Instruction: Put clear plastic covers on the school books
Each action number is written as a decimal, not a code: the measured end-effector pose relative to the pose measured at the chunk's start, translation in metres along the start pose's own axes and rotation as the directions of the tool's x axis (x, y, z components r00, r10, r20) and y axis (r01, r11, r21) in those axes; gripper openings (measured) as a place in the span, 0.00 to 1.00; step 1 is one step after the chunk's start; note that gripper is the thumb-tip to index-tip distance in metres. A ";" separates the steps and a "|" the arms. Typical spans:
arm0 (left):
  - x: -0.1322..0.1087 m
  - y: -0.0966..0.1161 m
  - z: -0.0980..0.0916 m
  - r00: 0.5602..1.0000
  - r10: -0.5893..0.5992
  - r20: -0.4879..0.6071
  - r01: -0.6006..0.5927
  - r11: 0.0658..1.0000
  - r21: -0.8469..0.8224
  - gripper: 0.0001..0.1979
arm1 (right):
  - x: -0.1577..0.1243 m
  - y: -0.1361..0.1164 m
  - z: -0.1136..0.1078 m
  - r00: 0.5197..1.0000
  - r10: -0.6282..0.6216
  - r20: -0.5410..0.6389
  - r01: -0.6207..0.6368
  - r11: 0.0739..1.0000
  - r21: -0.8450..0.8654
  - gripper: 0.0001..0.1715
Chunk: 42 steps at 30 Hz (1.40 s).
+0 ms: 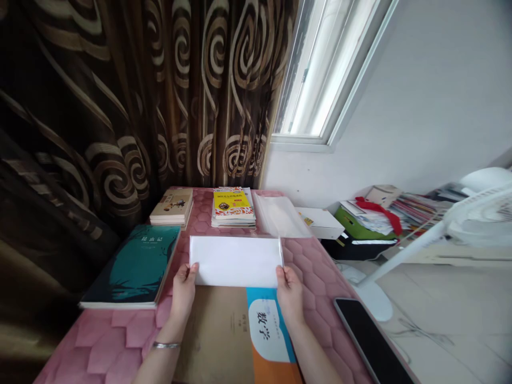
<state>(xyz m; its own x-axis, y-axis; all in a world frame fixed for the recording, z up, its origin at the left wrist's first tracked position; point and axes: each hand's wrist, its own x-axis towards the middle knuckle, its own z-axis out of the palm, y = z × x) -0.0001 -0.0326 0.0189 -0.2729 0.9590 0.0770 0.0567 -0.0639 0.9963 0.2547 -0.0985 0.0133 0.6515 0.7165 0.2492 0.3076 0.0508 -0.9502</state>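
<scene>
Between my two hands is a white, flat, paper-like rectangle (236, 261) with shiny, clear-looking edges; whether it is one sheet or a thin booklet I cannot tell. My left hand (184, 285) pinches its left edge, a silver bangle on the wrist. At the opposite edge, my right hand (289, 290) grips it with the thumb on top. Below it lies a textbook (218, 330) with a tan, blue and orange cover, partly hidden by my forearms. A clear plastic book cover (282, 213) lies flat beyond my right hand.
A large teal book (140, 266) lies at left, with a stack of tan books (172, 205) behind it. Yellow-topped books (232, 205) are piled at the back. A phone (370, 338) rests near the right table edge. A white fan (416, 240) stands on the floor beyond.
</scene>
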 end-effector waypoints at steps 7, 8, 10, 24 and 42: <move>0.001 0.005 -0.006 0.991 0.028 0.134 -0.019 0.998 -0.068 0.23 | 0.000 0.001 0.004 1.000 -0.015 -0.020 0.016 0.997 0.076 0.26; 0.000 0.005 -0.007 0.990 0.032 0.134 -0.022 0.997 -0.071 0.23 | 0.000 0.001 0.002 1.000 -0.004 -0.004 0.005 0.994 0.106 0.25; 0.000 0.004 -0.006 0.994 0.037 0.101 -0.032 0.998 -0.057 0.23 | -0.002 0.002 -0.001 0.999 0.014 0.051 -0.023 0.984 0.177 0.25; 0.004 0.006 -0.002 0.984 0.047 0.173 -0.006 0.973 -0.231 0.23 | 0.001 0.001 -0.002 0.999 0.043 0.024 -0.048 0.942 0.333 0.25; -0.002 -0.008 0.000 0.992 0.087 0.087 -0.061 0.961 -0.268 0.22 | 0.007 0.018 -0.008 0.991 0.125 0.038 -0.130 0.977 0.168 0.23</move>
<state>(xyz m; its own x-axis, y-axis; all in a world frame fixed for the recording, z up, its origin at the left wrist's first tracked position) -0.0003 -0.0338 0.0105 -0.1826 0.9701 0.1598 -0.1864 -0.1937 0.9632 0.2703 -0.0979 -0.0004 0.6581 0.7431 0.1213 0.0999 0.0735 -0.9923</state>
